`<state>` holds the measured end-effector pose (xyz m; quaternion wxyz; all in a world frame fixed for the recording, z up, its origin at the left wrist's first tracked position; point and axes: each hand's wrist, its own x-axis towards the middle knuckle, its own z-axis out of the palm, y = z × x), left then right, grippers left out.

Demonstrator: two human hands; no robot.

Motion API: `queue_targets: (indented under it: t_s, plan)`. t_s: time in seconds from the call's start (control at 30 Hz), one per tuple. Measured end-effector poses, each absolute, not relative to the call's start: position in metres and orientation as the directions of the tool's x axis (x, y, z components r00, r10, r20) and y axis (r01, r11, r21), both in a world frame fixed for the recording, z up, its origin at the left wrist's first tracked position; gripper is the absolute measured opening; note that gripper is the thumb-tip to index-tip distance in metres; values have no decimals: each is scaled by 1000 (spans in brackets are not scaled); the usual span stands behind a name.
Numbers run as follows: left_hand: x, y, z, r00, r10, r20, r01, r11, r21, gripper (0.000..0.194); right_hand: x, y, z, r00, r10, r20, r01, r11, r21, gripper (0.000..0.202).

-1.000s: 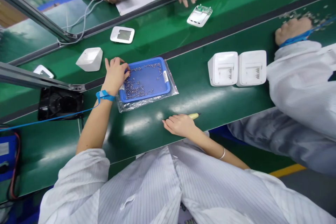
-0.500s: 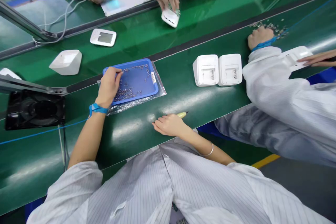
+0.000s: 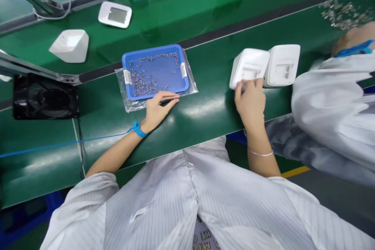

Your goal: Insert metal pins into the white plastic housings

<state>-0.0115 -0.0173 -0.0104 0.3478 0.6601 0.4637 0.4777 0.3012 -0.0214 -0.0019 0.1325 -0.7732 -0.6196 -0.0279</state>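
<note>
My left hand (image 3: 161, 109), with a blue wrist strap, is over the green bench just in front of the blue tray (image 3: 155, 71). Its thumb and fingers are pinched together, and what they hold, if anything, is too small to make out. Small screws (image 3: 143, 86) lie in the tray, mostly at its left side. My right hand (image 3: 251, 99) grips the front edge of the left white housing (image 3: 249, 64). A second white housing (image 3: 283, 65) stands right beside it.
A black fan (image 3: 47, 97) stands at the left. Beyond the bench edge lie a white device with a screen (image 3: 115, 15) and a white angled shell (image 3: 70, 46). At the right are a person's hand (image 3: 356, 37) and a pile of small parts (image 3: 341, 13).
My left hand has left the tray and moved right and nearer. My right hand has reached right to the left housing, which is now tilted. The view has shifted; the hands across the bench are gone.
</note>
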Motion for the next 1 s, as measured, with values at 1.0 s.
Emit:
queue_targets:
  t_s: [1.0]
  plan:
    - [-37, -4, -17, 789, 370, 491, 199, -909, 366, 33, 196, -84, 46, -94, 995, 16, 647, 73, -759, 4]
